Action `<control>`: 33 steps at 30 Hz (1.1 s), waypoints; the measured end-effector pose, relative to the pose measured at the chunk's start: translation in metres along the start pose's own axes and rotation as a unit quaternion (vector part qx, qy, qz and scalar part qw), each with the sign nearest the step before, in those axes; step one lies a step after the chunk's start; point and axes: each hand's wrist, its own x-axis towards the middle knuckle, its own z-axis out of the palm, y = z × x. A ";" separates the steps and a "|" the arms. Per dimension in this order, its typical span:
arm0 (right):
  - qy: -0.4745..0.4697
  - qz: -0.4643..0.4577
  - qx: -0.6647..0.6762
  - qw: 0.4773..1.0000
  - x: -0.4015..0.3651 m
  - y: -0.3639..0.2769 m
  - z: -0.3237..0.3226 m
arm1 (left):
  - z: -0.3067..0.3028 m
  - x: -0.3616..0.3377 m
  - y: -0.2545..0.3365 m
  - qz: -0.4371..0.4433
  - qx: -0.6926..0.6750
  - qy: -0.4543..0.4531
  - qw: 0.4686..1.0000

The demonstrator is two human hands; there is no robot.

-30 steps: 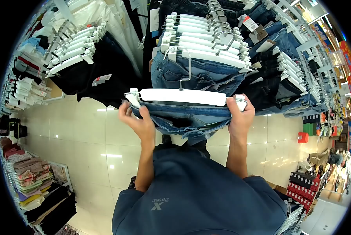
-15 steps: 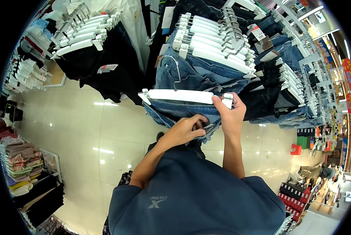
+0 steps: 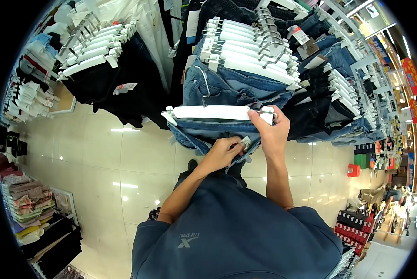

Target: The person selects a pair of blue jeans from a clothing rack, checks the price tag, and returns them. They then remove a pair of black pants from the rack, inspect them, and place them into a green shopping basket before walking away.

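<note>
A pair of blue jeans (image 3: pixel 190 135) hangs in front of me from a white clip hanger (image 3: pixel 213 112) with a metal hook. My right hand (image 3: pixel 273 130) grips the hanger's right end beside the clip, thumb on the front. Inside the jeans' open waist, my left hand (image 3: pixel 224 152) pinches a small pale label (image 3: pixel 246 141) between thumb and fingers. What is printed on the label is too small to read. Just behind, more blue jeans (image 3: pixel 236 83) hang in a close row on white hangers (image 3: pixel 255 65).
Black trousers (image 3: pixel 120 79) hang on a rack at the left. More jeans and dark trousers (image 3: pixel 310 111) hang at the right. Folded clothes (image 3: pixel 27 204) are stacked at the lower left. A red stool (image 3: pixel 354 170) and stacked shoe boxes (image 3: pixel 355 230) stand at the right on the tiled floor.
My left hand has shifted slightly, its fingers closing further, and the pale label now shows plainly at its fingertips. My right hand keeps its hold on the hanger. The view has shifted slightly.
</note>
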 end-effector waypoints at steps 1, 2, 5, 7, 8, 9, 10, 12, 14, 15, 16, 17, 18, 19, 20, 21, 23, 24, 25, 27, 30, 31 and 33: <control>-0.002 -0.005 -0.001 1.000 0.002 0.002 0.001 | -0.002 -0.001 -0.001 -0.004 -0.011 0.001 1.000; -0.001 0.001 0.007 1.000 0.003 0.000 0.002 | -0.003 -0.001 -0.001 -0.010 -0.049 0.008 0.999; -0.001 0.016 0.048 0.999 0.010 0.003 0.005 | -0.012 -0.001 -0.008 -0.018 -0.123 0.000 0.992; 0.001 0.018 0.053 0.998 0.014 0.005 0.006 | -0.014 -0.004 -0.002 -0.026 -0.142 0.018 0.989; 0.000 0.021 0.058 0.998 0.015 0.005 0.006 | -0.014 -0.005 -0.002 -0.025 -0.144 0.022 0.989; -0.001 0.025 0.062 0.998 0.017 0.005 0.007 | -0.015 -0.006 -0.001 -0.024 -0.148 0.026 0.988; -0.004 0.032 0.074 0.997 0.018 0.006 0.008 | -0.016 -0.006 0.000 -0.024 -0.147 0.029 0.988; -0.010 0.035 0.077 0.996 0.019 0.006 0.009 | -0.016 -0.008 0.001 -0.023 -0.145 0.035 0.989; -0.014 0.036 0.075 0.996 0.019 0.007 0.009 | -0.017 -0.008 -0.001 -0.022 -0.144 0.038 0.989; -0.016 0.035 0.072 0.997 0.019 0.006 0.009 | -0.016 -0.008 -0.002 -0.021 -0.143 0.039 0.989; -0.018 0.035 0.069 0.997 0.019 0.006 0.009 | -0.015 -0.008 -0.004 -0.008 -0.130 0.067 0.989; -0.016 0.032 0.070 0.997 0.019 0.007 0.008 | -0.012 -0.008 -0.007 0.004 -0.117 0.094 0.989; -0.014 0.030 0.072 0.997 0.019 0.009 0.008 | -0.008 -0.009 -0.008 0.017 -0.103 0.121 0.987; -0.012 0.028 0.073 0.997 0.019 0.009 0.008 | -0.001 -0.009 -0.008 0.087 -0.051 0.189 0.977; -0.002 0.026 0.078 0.997 0.018 0.009 0.008 | 0.009 -0.008 -0.009 0.156 0.001 0.255 0.954; 0.007 0.024 0.083 0.996 0.017 0.007 0.009 | 0.017 -0.010 -0.009 0.223 0.052 0.319 0.920; 0.027 0.011 0.092 0.995 0.016 0.006 0.010 | 0.024 -0.016 -0.007 0.271 0.114 0.313 0.903; 0.037 -0.001 0.095 0.995 0.015 0.005 0.011 | 0.027 -0.017 -0.009 0.305 0.137 0.304 0.892; 0.046 -0.013 0.099 0.994 0.014 0.005 0.010 | 0.029 -0.018 -0.010 0.339 0.160 0.296 0.879; 0.066 -0.027 0.126 0.989 0.012 0.005 0.008 | 0.029 -0.021 -0.008 0.389 0.221 0.267 0.854; 0.093 -0.041 0.165 0.981 0.014 0.007 0.000 | 0.036 -0.018 -0.008 0.458 0.291 0.270 0.796; 0.101 -0.044 0.178 0.978 0.014 0.007 -0.003 | 0.038 -0.018 -0.008 0.468 0.304 0.262 0.788; 0.114 -0.031 0.196 0.974 0.015 0.011 -0.009 | 0.042 -0.017 -0.006 0.480 0.324 0.253 0.775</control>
